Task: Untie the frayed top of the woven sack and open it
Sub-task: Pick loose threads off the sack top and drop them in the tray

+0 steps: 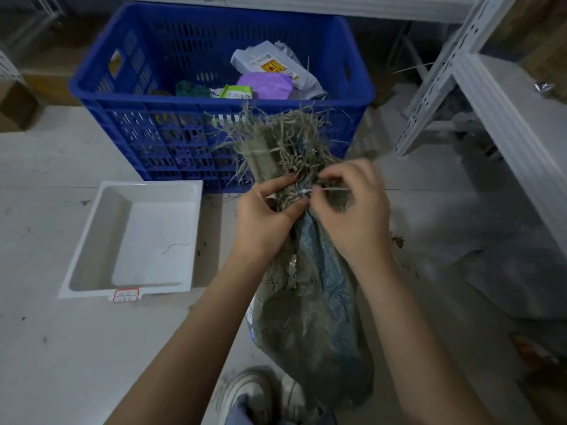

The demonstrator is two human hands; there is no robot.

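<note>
A grey-green woven sack [310,305] stands upright on the floor in front of me, its neck bunched together. Its frayed top [282,139] fans out in loose strands above the neck. A thin white tie [306,191] circles the neck, and its free end sticks out to the right. My left hand [264,219] grips the neck from the left, thumb pressed just below the tie. My right hand [352,207] pinches the tie at the knot from the right.
A blue plastic crate [129,96] holding packets and a purple bundle stands right behind the sack. A white tray [101,240] lies on the floor to the left. White metal shelving [478,93] rises on the right. My shoe [245,394] is at the sack's base.
</note>
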